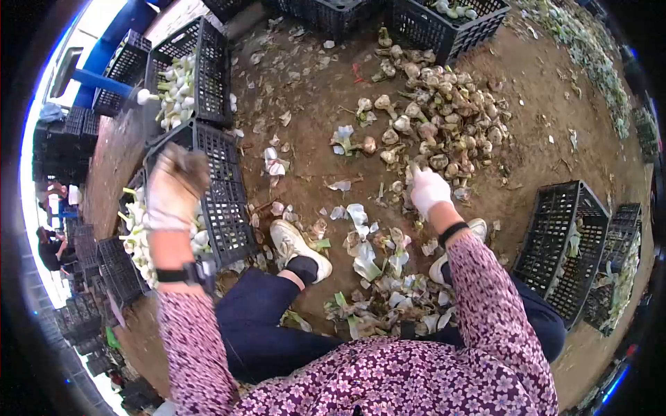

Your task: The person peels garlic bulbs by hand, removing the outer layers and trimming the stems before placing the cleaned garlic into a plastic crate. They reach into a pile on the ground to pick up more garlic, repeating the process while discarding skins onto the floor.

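My left hand (177,186), in a white glove with dirty brown fingers, is raised over the black crates at the left. Motion smears its fingers, so I cannot tell whether they hold anything. Peeled garlic bulbs (142,239) with green stems fill the crate beneath it. My right hand (429,191), also gloved in white, reaches to the near edge of a pile of unpeeled garlic bulbs (451,104) on the ground. Its fingers look closed, and what they grip is hidden among the bulbs.
A second crate (220,76) of peeled garlic stands beyond the near left one (225,187). Another black crate (562,243) is at the right, and one (454,35) sits behind the pile. Peeled skins (399,301) litter the dirt floor between my white shoes (298,248).
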`<action>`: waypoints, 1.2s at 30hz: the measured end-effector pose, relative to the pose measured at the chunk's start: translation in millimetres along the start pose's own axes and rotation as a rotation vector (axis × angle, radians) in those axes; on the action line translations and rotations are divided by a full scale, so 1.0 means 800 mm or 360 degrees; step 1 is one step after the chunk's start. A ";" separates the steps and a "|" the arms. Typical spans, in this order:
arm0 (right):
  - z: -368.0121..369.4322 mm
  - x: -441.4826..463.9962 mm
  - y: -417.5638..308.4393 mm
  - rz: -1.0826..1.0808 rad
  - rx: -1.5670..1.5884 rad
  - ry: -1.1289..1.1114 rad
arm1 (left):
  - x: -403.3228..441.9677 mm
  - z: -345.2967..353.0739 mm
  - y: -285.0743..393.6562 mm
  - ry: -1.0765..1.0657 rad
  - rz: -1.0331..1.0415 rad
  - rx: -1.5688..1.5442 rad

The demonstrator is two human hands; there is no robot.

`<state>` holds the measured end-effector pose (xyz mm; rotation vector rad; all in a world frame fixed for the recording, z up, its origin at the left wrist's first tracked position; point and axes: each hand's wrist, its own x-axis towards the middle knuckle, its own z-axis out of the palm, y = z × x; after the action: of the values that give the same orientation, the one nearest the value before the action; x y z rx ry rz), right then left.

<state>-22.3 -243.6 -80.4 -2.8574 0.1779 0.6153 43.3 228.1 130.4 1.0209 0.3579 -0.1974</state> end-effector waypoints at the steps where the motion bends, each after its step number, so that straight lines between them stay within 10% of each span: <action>1: 0.004 0.015 -0.004 0.0096 -0.0080 -0.0110 | -0.033 0.051 -0.042 -0.0050 -0.0077 0.0123; 4: 0.048 0.059 -0.001 0.0268 -0.0099 -0.0076 | -0.066 0.059 -0.173 -0.0036 -0.0183 0.0957; 15: 0.027 -0.094 -0.057 -0.0476 0.1091 0.0270 | -0.119 0.096 -0.375 0.0298 -0.0976 -0.0031; 17: 0.011 -0.144 -0.083 -0.0852 0.1188 0.0546 | -0.136 0.113 -0.382 -0.0083 -0.0647 -0.0037; 23: -0.094 -0.227 -0.091 -0.0017 0.2763 -0.0276 | -0.189 0.169 -0.319 -0.0168 -0.0021 0.0051; 31: -0.114 -0.282 -0.090 -0.0192 0.2737 -0.0305 | -0.226 0.175 -0.307 -0.0393 0.1251 0.1761; 35: -0.106 -0.295 -0.088 -0.0353 0.2774 -0.0264 | -0.231 0.160 -0.314 -0.0508 0.0945 0.1349; 36: -0.113 -0.300 -0.088 -0.0382 0.2735 -0.0330 | -0.236 0.165 -0.307 -0.0268 0.0229 0.0663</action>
<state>-193.0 -178.9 113.6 -1.1254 0.1791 0.3516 -184.7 -12.1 68.9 1.4250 0.0879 -0.2317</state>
